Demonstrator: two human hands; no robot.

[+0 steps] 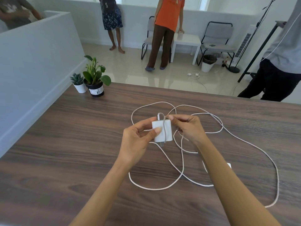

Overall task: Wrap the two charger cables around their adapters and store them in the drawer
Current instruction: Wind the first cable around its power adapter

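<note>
My left hand (138,141) holds a white square adapter (168,131) above the dark wooden table (65,144), thumb pressed on its face. One turn of white cable runs down over the adapter's front. My right hand (187,128) pinches that cable at the adapter's top right corner. The rest of the white cable (182,160) lies in loose tangled loops on the table around and below my hands. A second white adapter (229,165) peeks out from behind my right forearm, mostly hidden. No drawer is in view.
Two potted plants (94,79) stand at the table's far left corner beside a white partition wall (32,62). Beyond the table's far edge, several people stand on the tiled floor near chairs, a white side table (187,41) and a bin.
</note>
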